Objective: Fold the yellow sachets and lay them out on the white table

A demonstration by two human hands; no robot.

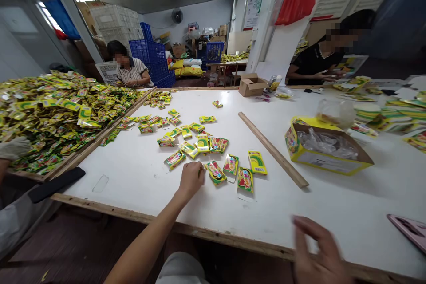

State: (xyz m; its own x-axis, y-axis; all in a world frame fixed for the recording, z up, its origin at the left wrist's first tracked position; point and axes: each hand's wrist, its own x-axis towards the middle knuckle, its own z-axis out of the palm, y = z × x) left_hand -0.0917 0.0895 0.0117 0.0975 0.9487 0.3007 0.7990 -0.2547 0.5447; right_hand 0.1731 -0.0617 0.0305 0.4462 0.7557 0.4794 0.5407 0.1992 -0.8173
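While your left hand [191,178] rests knuckles-up on the white table [140,173], its fingers are curled under, with the tips hidden against the near edge of a yellow sachet [215,172]. You cannot tell from this view whether they pinch it or only touch it. The sachet lies flat, just right of the hand and near the front edge of the table.

Your right hand [316,253] hangs at the near table edge, blurred, with its fingers spread and nothing in it. It is well apart from the sachet.

Three more sachets [245,179] lie just right of the first one, side by side. A loose scatter [196,140] of the same packets spreads beyond them toward the far left.

A wooden strip [273,148] lies diagonally to the right of the packets. Past it stands an open yellow box [328,159] with clear plastic bags inside.

At the left, a big heap [56,106] of packets fills a wood-framed tray, and a co-worker's gloved hand [15,147] rests on it. A black phone [56,184] sits at the near left corner, and a pink phone [409,230] at the right edge.
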